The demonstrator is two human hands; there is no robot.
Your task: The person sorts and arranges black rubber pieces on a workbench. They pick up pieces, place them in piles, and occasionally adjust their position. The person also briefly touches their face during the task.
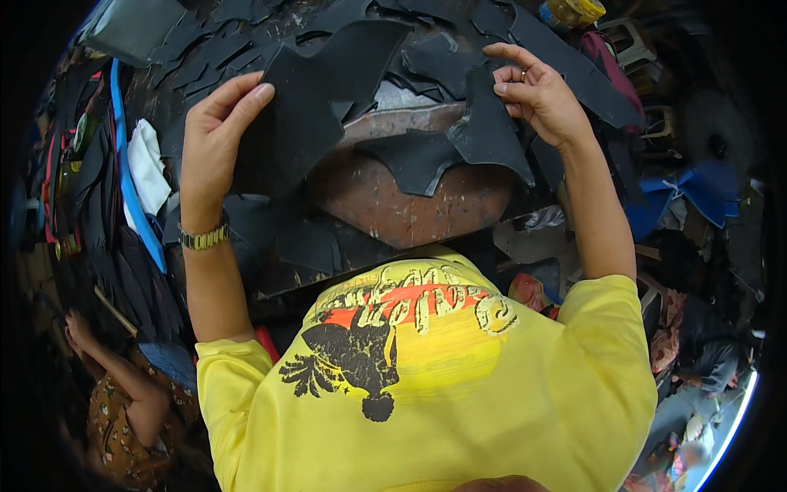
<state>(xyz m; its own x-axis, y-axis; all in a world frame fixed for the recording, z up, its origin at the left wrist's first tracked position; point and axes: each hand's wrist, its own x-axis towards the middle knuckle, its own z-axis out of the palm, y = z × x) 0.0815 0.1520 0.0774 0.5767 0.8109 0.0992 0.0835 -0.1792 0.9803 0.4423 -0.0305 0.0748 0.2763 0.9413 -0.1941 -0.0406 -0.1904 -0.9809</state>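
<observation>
My left hand (215,135) pinches the left edge of a large dark sheet piece (316,102) between thumb and fingers. This piece has curved, pointed edges and is raised over the bench. On the other side, my right hand (537,97) has its index finger stretched out, while the thumb and other fingers close at the edge of a smaller black cut piece (492,127). That piece's lower end spreads into points. Its left side meets another curved black piece (414,160), which lies over a worn reddish-brown board (393,209) in front of me.
Many black cut pieces (221,61) cover the far bench. At left are a blue strip (131,180), a white cloth (147,168) and another person's arm (123,381). A yellow-rimmed container (574,12) stands far right, with blue material (689,193) further right.
</observation>
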